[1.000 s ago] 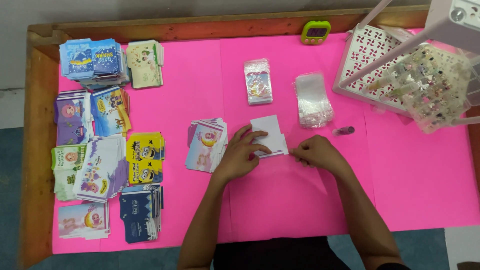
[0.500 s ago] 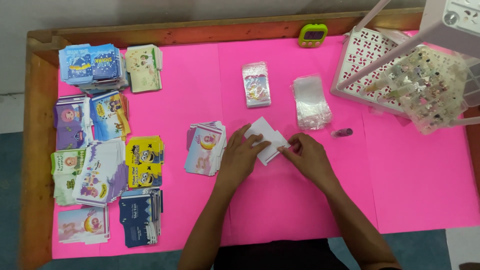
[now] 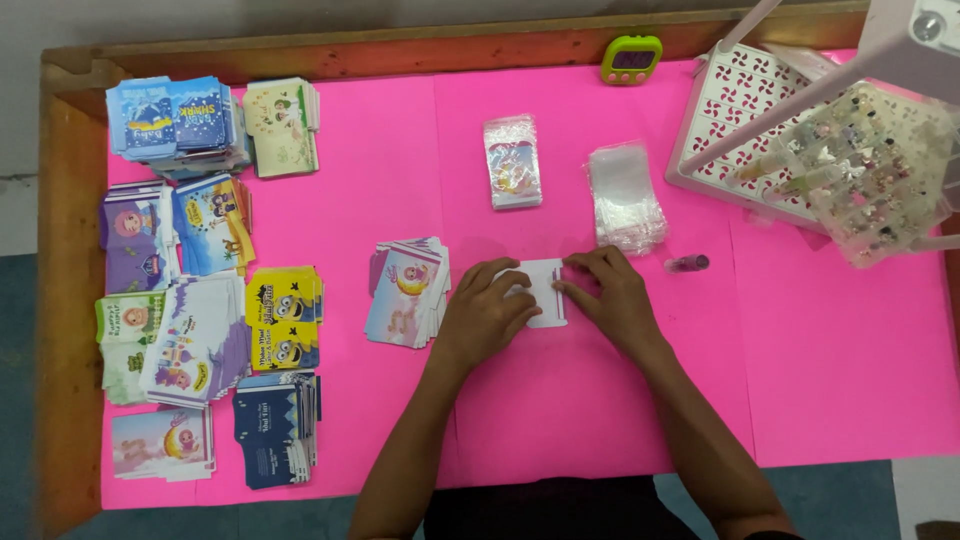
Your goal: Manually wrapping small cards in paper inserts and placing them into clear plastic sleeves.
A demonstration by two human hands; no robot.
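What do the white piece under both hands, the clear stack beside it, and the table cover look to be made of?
The white piece, pressed flat by the left hand and right hand, looks like thin matte card with crisp folded edges. The clear stack seems to be glossy plastic film bags, see-through with crinkly glints. The pink cover looks like matte paper sheets, with visible seams.

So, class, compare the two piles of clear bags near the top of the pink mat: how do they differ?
The left bag pile holds colourful cards inside; the right bag pile looks empty and see-through. The left pile is compact and squared; the right pile is larger and looser, with uneven edges. The right pile lies closer to the right hand. Both lie flat on the pink mat, untouched.
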